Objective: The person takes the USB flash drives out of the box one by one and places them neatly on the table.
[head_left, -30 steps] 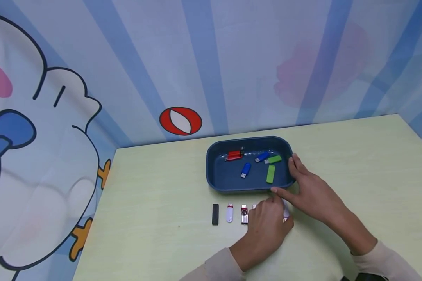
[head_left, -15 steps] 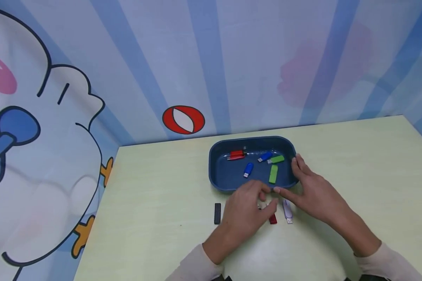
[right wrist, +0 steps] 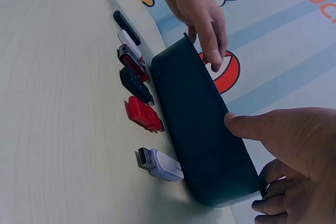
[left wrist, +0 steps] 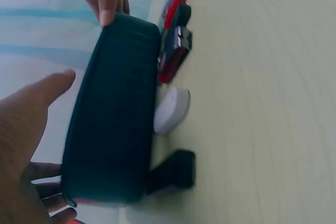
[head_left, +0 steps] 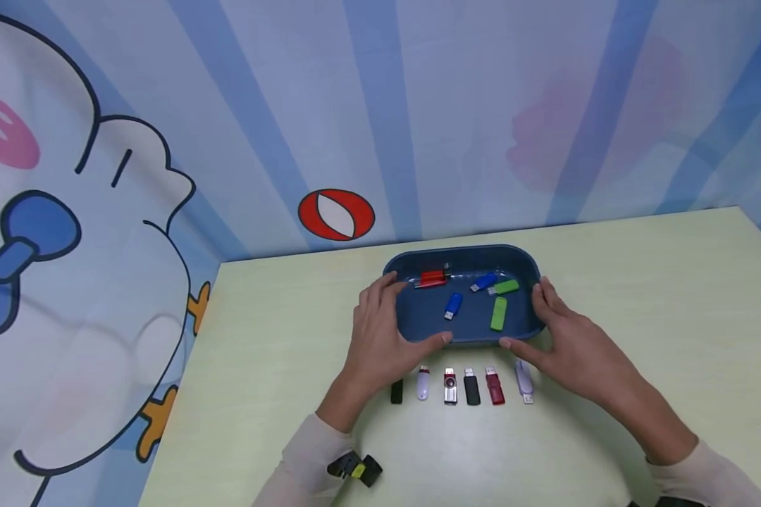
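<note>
A dark blue tray holds red, blue and green USB sticks. My right hand grips its right front corner, thumb on the front rim and fingers round the side; the right wrist view shows the thumb on the rim. At the left end, my left hand is spread, its fingers beside the tray wall and its thumb stretched towards the front rim. In the left wrist view that thumb stands apart from the rim, while the fingers are against the tray's end.
Several USB sticks lie in a row in front of the tray, among them a white one, a red one and a light purple one. A black one is partly behind my left hand. A patterned cloth rises behind the table.
My left hand has moved left from the row of sticks to the tray's left end, its fingers spreading. The row now shows again. My right hand has stayed on the tray's corner.
</note>
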### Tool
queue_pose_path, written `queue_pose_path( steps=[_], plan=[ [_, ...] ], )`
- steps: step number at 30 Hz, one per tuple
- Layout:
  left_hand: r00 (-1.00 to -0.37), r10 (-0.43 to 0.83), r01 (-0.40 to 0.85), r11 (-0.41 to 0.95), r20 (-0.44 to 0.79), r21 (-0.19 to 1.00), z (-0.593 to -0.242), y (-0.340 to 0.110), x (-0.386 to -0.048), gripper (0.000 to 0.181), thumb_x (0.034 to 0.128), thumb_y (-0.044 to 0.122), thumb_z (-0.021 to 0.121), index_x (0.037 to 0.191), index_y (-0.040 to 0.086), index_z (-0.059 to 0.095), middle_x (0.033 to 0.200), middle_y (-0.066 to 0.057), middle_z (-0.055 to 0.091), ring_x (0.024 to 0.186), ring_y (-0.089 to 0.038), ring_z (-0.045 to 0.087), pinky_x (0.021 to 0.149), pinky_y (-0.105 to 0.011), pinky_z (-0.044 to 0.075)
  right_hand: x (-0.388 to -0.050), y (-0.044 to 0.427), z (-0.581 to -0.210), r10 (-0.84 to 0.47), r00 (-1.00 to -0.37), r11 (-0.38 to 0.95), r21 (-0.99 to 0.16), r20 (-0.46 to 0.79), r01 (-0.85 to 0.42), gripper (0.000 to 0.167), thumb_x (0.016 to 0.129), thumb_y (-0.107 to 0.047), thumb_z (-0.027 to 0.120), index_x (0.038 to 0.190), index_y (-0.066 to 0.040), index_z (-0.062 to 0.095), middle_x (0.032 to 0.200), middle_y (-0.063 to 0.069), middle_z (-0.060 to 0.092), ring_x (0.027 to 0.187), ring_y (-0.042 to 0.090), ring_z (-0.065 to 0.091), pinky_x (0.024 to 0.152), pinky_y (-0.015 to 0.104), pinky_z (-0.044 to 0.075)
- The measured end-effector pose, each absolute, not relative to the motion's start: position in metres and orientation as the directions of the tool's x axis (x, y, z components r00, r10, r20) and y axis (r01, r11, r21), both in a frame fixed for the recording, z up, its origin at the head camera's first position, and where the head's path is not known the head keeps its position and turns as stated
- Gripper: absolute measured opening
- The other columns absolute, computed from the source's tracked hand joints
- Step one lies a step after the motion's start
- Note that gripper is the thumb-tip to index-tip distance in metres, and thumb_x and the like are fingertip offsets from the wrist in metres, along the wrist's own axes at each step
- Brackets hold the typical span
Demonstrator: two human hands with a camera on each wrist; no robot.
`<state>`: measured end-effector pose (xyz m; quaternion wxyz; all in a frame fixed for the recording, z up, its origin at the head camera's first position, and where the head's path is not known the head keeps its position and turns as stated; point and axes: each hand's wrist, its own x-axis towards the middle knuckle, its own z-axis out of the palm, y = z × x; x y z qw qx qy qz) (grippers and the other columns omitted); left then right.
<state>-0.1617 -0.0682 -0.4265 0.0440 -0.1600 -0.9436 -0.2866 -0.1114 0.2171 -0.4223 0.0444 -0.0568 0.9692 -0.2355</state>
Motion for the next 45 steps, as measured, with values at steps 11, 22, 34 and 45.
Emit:
queue_pose_path(
  steps=[11,22,34,45],
  plan=[
    [-0.96,0.272,0.271,0.822,0.072,0.501,-0.44,-0.069,-0.172,0.135,0.0764,0.082,0.07,0.172,0.009,0.008,0.181,-0.006,0.004,0.166,-0.03,0.011,0.129,-0.063,0.022,-0.115,0.216,-0.421,-0.149,-0.987,0.887,-0.448,-0.054,-0.109,0.11,0.095,-0.063,0.071,0.162,0.011,0.025,0.171,0.034,0.017,0.138,0.062,0.047,0.095,0.065,0.056],
    [-0.965,0.261,0.234,0.803,0.029,0.548,-0.441,-0.06,-0.181,0.138,0.0748,0.081,0.073,0.172,0.011,0.005,0.181,-0.004,-0.003,0.163,-0.037,0.023,0.12,-0.067,0.037,-0.125,0.224,-0.418,-0.167,-0.983,0.9,-0.418,-0.074,-0.121,0.112,0.095,-0.063,0.07,0.16,0.015,0.024,0.169,0.039,0.017,0.138,0.063,0.045,0.096,0.066,0.054],
    [-0.976,0.219,0.178,0.769,0.009,0.614,-0.438,-0.063,-0.179,0.14,0.0729,0.073,0.081,0.172,0.013,0.003,0.181,-0.003,-0.002,0.165,-0.034,0.018,0.122,-0.064,0.035,-0.144,0.209,-0.389,-0.242,-0.967,0.955,-0.194,-0.075,-0.224,0.096,0.097,-0.061,0.069,0.149,0.016,0.048,0.152,0.047,0.043,0.118,0.06,0.064,0.081,0.059,0.062],
    [-0.972,0.234,0.179,0.758,-0.004,0.627,-0.439,-0.055,-0.177,0.141,0.0727,0.073,0.082,0.172,0.015,0.002,0.181,-0.001,-0.002,0.162,-0.036,0.026,0.119,-0.064,0.041,-0.198,0.194,-0.378,-0.241,-0.968,0.926,-0.315,-0.073,-0.207,0.058,0.101,-0.036,0.073,0.133,0.01,0.065,0.124,0.031,0.072,0.098,0.04,0.074,0.08,0.054,0.063]
  ],
)
